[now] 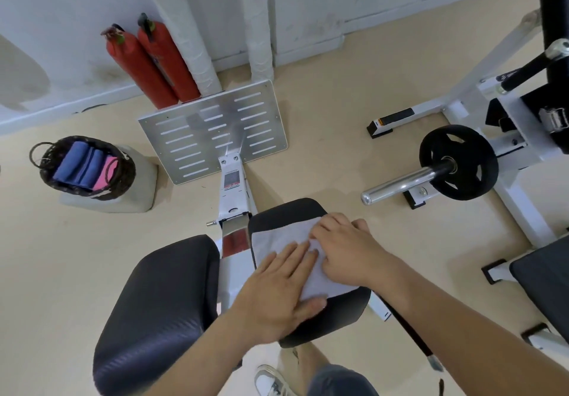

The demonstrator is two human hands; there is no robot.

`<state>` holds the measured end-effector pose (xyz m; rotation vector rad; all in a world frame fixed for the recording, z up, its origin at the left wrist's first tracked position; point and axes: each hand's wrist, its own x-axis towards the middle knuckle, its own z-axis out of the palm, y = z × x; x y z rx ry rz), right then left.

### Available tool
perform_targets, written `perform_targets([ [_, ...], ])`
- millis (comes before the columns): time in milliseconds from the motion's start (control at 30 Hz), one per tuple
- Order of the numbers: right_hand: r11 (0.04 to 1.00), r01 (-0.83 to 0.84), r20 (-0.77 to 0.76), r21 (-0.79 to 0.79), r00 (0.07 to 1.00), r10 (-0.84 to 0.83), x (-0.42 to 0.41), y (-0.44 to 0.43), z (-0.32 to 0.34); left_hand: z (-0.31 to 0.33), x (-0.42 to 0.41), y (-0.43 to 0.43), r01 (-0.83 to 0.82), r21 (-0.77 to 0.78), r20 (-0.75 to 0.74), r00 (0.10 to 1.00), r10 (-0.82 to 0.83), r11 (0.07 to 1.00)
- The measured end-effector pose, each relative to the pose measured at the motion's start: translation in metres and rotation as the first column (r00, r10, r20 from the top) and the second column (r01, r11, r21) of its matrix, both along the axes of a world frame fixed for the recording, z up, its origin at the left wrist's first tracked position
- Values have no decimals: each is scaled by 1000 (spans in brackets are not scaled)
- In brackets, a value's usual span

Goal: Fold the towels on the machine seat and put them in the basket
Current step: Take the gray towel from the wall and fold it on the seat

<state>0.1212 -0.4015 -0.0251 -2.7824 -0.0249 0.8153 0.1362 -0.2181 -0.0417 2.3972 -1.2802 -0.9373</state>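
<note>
A white towel (pixel 277 239) lies folded on the right black seat pad (pixel 289 209) of the machine. My left hand (pixel 277 291) presses flat on the towel's near half, fingers straight. My right hand (pixel 345 249) lies on the towel's right part with fingers bent down into the cloth; whether they pinch it is unclear. A dark woven basket (pixel 121 180) stands far left on a pale block, holding folded blue towels (pixel 80 164) and a pink one (pixel 106 172).
A second black seat pad (pixel 160 303) sits to the left. A slotted metal footplate (pixel 215 131) stands ahead, two red fire extinguishers (pixel 151 63) behind it. A barbell sleeve with a black weight plate (pixel 458 163) juts in at right. My shoe (pixel 271 381) shows below.
</note>
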Motion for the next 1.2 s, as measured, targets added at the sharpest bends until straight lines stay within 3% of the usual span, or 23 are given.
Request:
perform_targets([
  [167,990,-117,265,-73,955,133,-30,14,3,-11,-3,5,51,89,126,990,-62,995],
  [367,980,-184,170,-81,966,196,-70,7,0,-14,-7,9,48,-19,220,975,-42,999],
  [533,967,-204,252,-150,938,237,-63,6,-4,-4,-28,10,-43,10,349,936,37,999],
  [667,979,-173,327,-107,924,199,-58,13,-10,-2,-33,4,-155,-6,417,898,143,988],
  [767,978,-183,300,-101,932,205,-54,8,6,8,-29,1,-203,-28,422,885,196,979],
  [900,966,-256,123,-27,959,257,-71,-2,25,24,-41,15,-137,-67,363,919,152,988],
  [1000,979,-200,105,32,975,196,-84,-1,29,34,-44,21,-94,-50,305,947,105,994],
  [1200,982,-66,16,175,998,64,-79,-5,35,42,-37,19,-163,21,200,967,156,986],
])
